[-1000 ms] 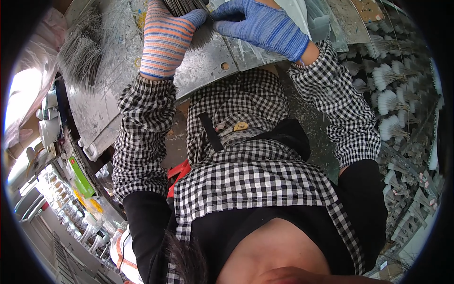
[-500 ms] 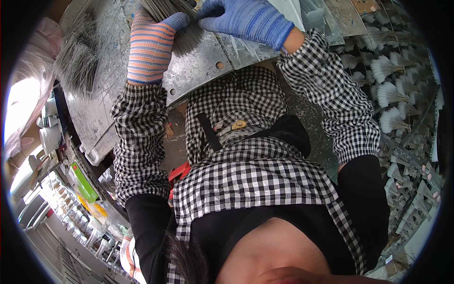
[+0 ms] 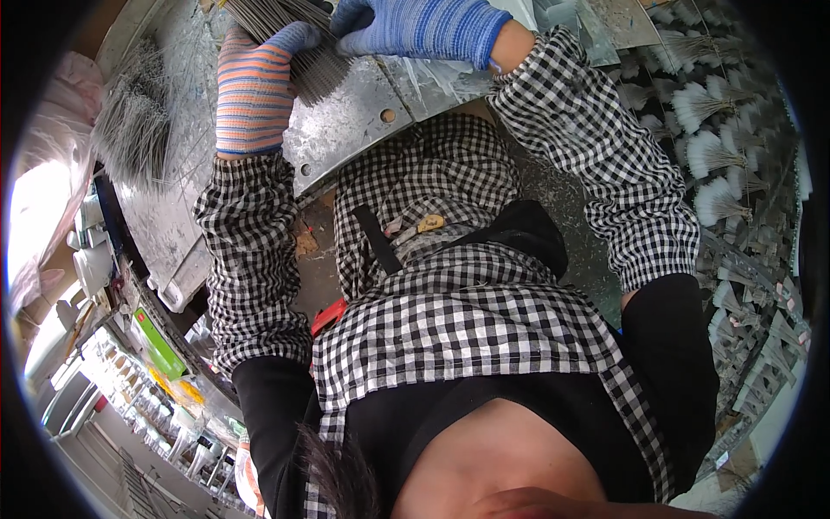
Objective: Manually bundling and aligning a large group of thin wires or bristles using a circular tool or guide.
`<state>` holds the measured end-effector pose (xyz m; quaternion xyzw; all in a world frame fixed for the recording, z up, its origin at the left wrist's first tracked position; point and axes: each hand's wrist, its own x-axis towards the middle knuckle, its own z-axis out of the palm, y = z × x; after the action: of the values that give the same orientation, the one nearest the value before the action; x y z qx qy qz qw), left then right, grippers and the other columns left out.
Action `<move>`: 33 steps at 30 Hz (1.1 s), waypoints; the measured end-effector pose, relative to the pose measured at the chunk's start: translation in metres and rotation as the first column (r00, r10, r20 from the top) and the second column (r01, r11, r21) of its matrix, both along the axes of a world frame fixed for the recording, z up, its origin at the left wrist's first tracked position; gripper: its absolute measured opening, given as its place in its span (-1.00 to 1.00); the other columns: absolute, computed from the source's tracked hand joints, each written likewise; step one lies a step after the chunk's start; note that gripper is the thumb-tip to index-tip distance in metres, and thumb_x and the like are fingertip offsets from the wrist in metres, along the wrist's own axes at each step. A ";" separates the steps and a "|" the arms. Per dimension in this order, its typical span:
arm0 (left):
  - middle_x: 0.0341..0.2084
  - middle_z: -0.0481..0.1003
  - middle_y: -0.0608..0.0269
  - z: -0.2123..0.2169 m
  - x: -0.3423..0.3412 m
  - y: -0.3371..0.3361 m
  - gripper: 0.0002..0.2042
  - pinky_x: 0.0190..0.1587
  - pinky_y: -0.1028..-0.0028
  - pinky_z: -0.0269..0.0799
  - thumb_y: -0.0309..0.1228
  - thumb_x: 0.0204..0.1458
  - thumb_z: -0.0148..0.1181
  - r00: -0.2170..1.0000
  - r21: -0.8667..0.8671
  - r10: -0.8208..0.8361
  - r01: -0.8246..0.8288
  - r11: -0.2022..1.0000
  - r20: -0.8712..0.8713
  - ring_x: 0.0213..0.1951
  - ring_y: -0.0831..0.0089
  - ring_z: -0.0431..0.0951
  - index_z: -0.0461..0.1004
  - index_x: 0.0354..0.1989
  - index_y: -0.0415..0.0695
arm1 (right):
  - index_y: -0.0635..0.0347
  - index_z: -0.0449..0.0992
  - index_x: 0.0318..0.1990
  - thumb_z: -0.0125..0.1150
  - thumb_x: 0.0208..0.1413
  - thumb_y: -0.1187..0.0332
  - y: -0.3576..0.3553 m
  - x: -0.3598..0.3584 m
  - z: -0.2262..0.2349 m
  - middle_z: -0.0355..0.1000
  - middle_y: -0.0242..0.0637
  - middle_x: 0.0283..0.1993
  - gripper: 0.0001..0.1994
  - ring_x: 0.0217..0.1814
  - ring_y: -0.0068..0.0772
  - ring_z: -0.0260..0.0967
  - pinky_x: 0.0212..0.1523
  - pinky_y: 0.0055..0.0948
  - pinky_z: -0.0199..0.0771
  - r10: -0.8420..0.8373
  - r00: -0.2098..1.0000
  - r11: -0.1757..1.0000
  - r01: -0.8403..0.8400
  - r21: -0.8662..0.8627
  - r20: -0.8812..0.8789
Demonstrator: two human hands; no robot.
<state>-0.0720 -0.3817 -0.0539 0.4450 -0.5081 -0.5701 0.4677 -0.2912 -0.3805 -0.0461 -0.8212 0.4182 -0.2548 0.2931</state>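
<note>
A bundle of thin grey wire-like strands (image 3: 318,76) slants over the metal worktable, its lower ends fanned out. My left hand (image 3: 253,95), in an orange and blue striped glove, is closed around the bundle's left side with the thumb across it. On the bundle's right side is my right hand (image 3: 424,30) in a blue striped glove, its fingers curled against the strands. The upper edge of the picture cuts off the top of the bundle and part of both hands. Beside my left hand, a loose heap of similar grey strands (image 3: 134,125) lies on the table.
The metal worktable (image 3: 346,138) has round holes near its front edge. Clear plastic sheets (image 3: 553,22) lie at its right. Racks of pale fan-shaped bristle tufts (image 3: 713,156) line the right. A green box (image 3: 158,346) and white containers stand at lower left.
Both hands and the bundle sit slightly farther left and higher in the picture, as the whole view also shifts a little. The bundle leans more, and its lower ends look more spread.
</note>
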 end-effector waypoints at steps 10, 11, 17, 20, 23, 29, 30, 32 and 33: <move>-0.22 0.55 -0.02 -0.003 -0.001 -0.005 -0.72 -0.15 0.27 0.70 -0.63 0.05 0.14 1.000 0.066 0.015 -0.016 0.998 0.011 -0.19 0.17 0.63 0.41 -0.03 -0.32 | 0.25 0.65 -0.19 0.28 -0.08 0.23 0.000 -0.014 0.001 0.59 -0.07 -0.28 -0.67 -0.22 -0.19 0.57 -0.10 -0.37 0.52 0.003 0.993 0.990 -0.019 0.138 0.119; -0.22 0.55 -0.02 0.000 -0.005 -0.004 -0.71 -0.15 0.29 0.70 -0.62 0.04 0.15 1.000 0.055 -0.013 0.012 0.998 0.021 -0.20 0.17 0.63 0.41 -0.03 -0.32 | 0.25 0.65 -0.19 0.28 -0.08 0.23 0.001 -0.017 0.002 0.60 -0.08 -0.29 -0.67 -0.23 -0.22 0.57 -0.11 -0.38 0.52 -0.014 0.990 0.987 -0.009 0.163 0.141; -0.22 0.55 -0.01 -0.003 -0.012 -0.014 -0.67 -0.14 0.29 0.70 -0.60 0.03 0.16 0.997 -0.015 -0.083 0.083 0.996 0.007 -0.20 0.16 0.63 0.40 0.02 -0.32 | 0.27 0.63 -0.18 0.25 -0.08 0.25 0.004 -0.016 0.006 0.58 -0.03 -0.29 -0.67 -0.26 -0.17 0.56 -0.13 -0.35 0.52 -0.068 0.989 0.987 0.048 0.155 0.130; -0.22 0.56 0.01 0.006 -0.027 -0.008 -0.68 -0.12 0.29 0.68 -0.61 0.04 0.15 0.997 -0.029 -0.058 0.060 0.998 0.044 -0.20 0.17 0.63 0.42 0.01 -0.30 | 0.29 0.62 -0.17 0.25 -0.07 0.25 0.005 -0.026 0.008 0.58 -0.01 -0.29 -0.66 -0.25 -0.14 0.55 -0.13 -0.33 0.52 -0.066 0.986 0.995 0.053 0.087 0.155; -0.21 0.57 0.03 -0.005 -0.008 -0.023 -0.75 -0.11 0.34 0.66 -0.60 0.05 0.15 0.991 -0.042 -0.058 0.063 0.997 0.120 -0.19 0.22 0.63 0.48 -0.06 -0.31 | 0.29 0.61 -0.17 0.26 -0.08 0.25 0.003 -0.026 0.003 0.57 0.00 -0.29 -0.65 -0.23 -0.12 0.55 -0.12 -0.32 0.52 -0.086 0.983 0.996 0.078 0.053 0.164; -0.22 0.59 0.08 -0.010 -0.009 -0.029 -0.83 -0.10 0.40 0.62 -0.59 0.07 0.15 0.804 -0.398 -0.026 0.322 0.859 0.594 -0.20 0.32 0.63 0.55 -0.16 -0.30 | 0.31 0.61 -0.23 0.28 -0.14 0.25 -0.002 -0.024 -0.001 0.56 0.02 -0.31 -0.66 -0.24 -0.08 0.54 -0.14 -0.30 0.52 -0.152 0.982 0.988 0.155 -0.023 0.109; -0.22 0.59 0.09 -0.012 -0.009 -0.031 -0.82 -0.10 0.40 0.61 -0.61 0.08 0.15 0.919 -0.278 -0.116 0.232 0.932 0.376 -0.20 0.33 0.63 0.55 -0.15 -0.28 | 0.31 0.61 -0.26 0.29 -0.16 0.25 -0.002 -0.023 -0.002 0.56 0.01 -0.33 -0.67 -0.26 -0.07 0.54 -0.15 -0.30 0.52 -0.153 0.979 0.986 0.160 -0.044 0.132; -0.23 0.59 0.10 -0.007 -0.024 -0.028 -0.83 -0.10 0.41 0.60 -0.60 0.08 0.16 0.954 -0.191 -0.120 0.177 0.965 0.275 -0.20 0.34 0.62 0.55 -0.14 -0.27 | 0.32 0.60 -0.28 0.29 -0.17 0.25 -0.001 -0.028 -0.002 0.56 0.01 -0.34 -0.67 -0.28 -0.07 0.53 -0.18 -0.30 0.51 -0.164 0.979 0.986 0.167 -0.015 0.122; -0.23 0.59 0.10 0.002 -0.042 -0.025 -0.83 -0.10 0.41 0.59 -0.59 0.09 0.17 0.978 -0.097 -0.119 0.137 0.986 0.170 -0.21 0.35 0.62 0.54 -0.14 -0.26 | 0.32 0.60 -0.30 0.29 -0.18 0.25 0.000 -0.033 -0.001 0.55 0.00 -0.35 -0.68 -0.30 -0.07 0.53 -0.20 -0.30 0.51 -0.182 0.977 0.983 0.182 0.014 0.110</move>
<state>-0.1139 -0.4064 -0.0516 0.4306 -0.6025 -0.5324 0.4100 -0.3241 -0.3807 -0.0468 -0.7634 0.4753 -0.3248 0.2928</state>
